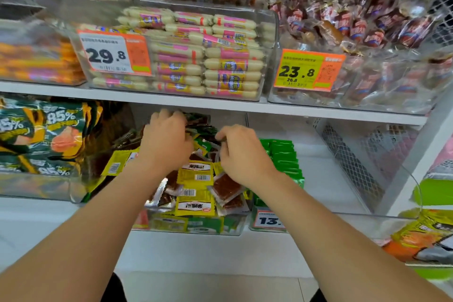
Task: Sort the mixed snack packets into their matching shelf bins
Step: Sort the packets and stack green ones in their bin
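Both hands reach into a clear bin (191, 231) on the lower shelf, filled with mixed snack packets. Yellow packets (195, 175) with barcodes and clear packets of red-brown snack (226, 187) lie in a heap. My left hand (164, 141) is deep in the pile, fingers curled over dark packets (198, 121) at the back. My right hand (241, 154) has its fingers curled down into the heap, pinching a small dark packet at its fingertips. A row of green packets (284, 159) stands upright in the bin to the right.
The upper shelf (147, 95) holds clear bins of white sausages (208, 56) tagged 29.8 and dark wrapped snacks (355, 29) tagged 23.8. Large green 85% bags (41, 135) fill the lower left bin. A clear bin (367, 179) stands at lower right.
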`<state>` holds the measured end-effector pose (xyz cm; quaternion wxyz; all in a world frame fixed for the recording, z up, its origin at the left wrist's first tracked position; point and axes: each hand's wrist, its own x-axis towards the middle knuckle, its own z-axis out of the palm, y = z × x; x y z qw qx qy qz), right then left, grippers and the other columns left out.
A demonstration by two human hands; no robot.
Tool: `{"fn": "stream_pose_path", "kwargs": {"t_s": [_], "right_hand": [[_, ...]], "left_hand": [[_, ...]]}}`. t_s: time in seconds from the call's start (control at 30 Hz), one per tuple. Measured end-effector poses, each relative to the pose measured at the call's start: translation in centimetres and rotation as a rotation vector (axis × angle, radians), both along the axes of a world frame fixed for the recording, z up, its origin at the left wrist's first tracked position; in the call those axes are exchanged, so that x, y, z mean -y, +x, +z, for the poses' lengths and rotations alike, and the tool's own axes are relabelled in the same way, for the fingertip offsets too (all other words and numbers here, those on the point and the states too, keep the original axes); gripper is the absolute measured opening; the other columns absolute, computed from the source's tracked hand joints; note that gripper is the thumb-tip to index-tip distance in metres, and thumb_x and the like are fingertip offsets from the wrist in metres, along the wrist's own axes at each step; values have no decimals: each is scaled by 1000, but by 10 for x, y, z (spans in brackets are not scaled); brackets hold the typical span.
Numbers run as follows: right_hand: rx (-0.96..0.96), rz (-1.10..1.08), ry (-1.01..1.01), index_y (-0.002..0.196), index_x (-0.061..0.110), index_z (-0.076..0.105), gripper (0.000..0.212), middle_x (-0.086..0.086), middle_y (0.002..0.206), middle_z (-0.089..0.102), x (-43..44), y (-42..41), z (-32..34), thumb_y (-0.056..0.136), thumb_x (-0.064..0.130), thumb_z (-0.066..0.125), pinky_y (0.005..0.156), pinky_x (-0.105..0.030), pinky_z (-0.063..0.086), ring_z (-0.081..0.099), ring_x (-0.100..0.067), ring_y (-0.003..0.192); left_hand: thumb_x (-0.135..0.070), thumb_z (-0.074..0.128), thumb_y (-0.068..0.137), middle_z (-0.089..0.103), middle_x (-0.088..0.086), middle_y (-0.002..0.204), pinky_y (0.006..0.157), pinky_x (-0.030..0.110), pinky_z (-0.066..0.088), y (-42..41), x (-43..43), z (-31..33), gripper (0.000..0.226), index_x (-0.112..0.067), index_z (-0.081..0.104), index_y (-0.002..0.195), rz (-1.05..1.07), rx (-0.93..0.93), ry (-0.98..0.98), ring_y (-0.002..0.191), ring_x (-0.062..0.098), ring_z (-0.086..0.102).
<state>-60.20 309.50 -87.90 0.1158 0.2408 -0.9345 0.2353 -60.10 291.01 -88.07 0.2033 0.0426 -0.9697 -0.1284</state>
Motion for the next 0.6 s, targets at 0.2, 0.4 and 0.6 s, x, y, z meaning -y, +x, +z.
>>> {"fn": "stream_pose_path", "kwargs": {"t_s": [0.2,0.4,0.6], "right_hand": [[256,-73,70,138,2,42,48,-23,131,50,40,-56,-4,95,9,61,86,-40,47,53,-43,120],[514,-62,-23,118,13,61,24,-12,109,66,53,-92,-5,95,11,55,76,-34,50,63,-32,102],[601,-4,-40,134,22,59,51,-8,116,67,51,-100,-13,84,8,58,71,-37,55,68,-27,97]], "left_hand": [[-34,62,82,63,12,117,94,50,50,-43,18,-3,53,-18,54,132,-132,188,67,113,38,57],[-49,55,90,32,4,165,116,59,27,-68,30,-16,74,-50,25,158,-197,354,-52,147,42,26],[-42,63,89,50,0,146,110,57,29,-71,34,-14,57,-44,47,144,-187,334,-54,141,36,34]]}}
